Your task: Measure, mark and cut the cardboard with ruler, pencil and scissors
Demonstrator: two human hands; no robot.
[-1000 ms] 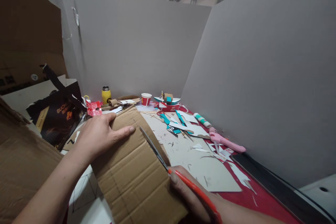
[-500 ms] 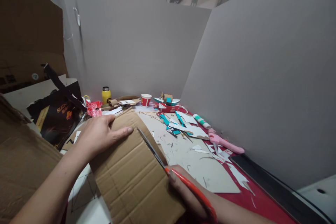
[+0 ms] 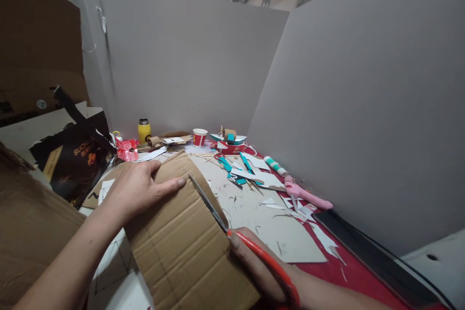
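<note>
A creased piece of brown cardboard [image 3: 181, 237] is tilted up in front of me. My left hand [image 3: 141, 189] grips its upper left part, the thumb pressed flat on the face and the other fingers hidden behind. My right hand [image 3: 254, 261] is wrapped round the red handles of a pair of scissors [image 3: 269, 261]. The blades run along a cut in the cardboard's upper right side, their tip close to my left thumb. A strip of cardboard curls away to the right of the blades. The lower blade is hidden behind the sheet.
White and teal paper scraps [image 3: 254, 174] lie on a grey board [image 3: 290, 247]. Beyond stand a yellow bottle [image 3: 144, 131], a paper cup [image 3: 199, 137] and a small boat model [image 3: 228, 140]. A pink glue gun [image 3: 308, 194] rests at right, a black bag [image 3: 72, 155] at left.
The view has shifted slightly, so the background sits a little further left and higher. Hands, scissors and cardboard keep nearly the same position; the cut looks about the same.
</note>
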